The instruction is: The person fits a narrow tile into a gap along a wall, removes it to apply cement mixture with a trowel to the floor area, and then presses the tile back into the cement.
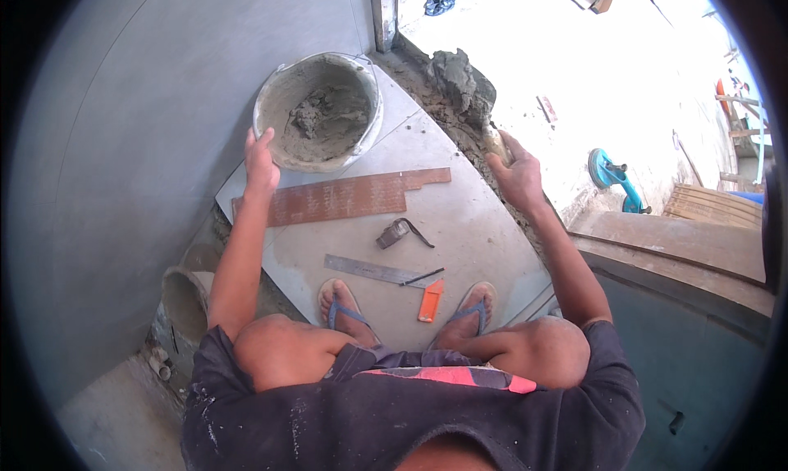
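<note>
My left hand [262,166] grips the near left rim of a mortar bucket [316,166], its thumb over the edge. Wet grey mortar [328,118] lies inside. My right hand [519,176] is closed around the handle of a trowel [493,139], which points away from me. A thick lump of mortar [454,75] sits on the blade, above a mortar-covered strip [435,106] along the tile edge. Nearer me on the large grey tile [320,245] lie a brown notched strip [336,197], a tape measure [392,234], an orange-handled try square [369,269] and a dark pencil [422,277].
A grey wall [180,85] rises on the left, with another mortar-stained bucket [185,297] below it. On the right, a turquoise suction lifter [611,174] rests on the bright floor, beside wooden boards [714,207] and a ledge [665,241]. My sandalled feet are on the tile.
</note>
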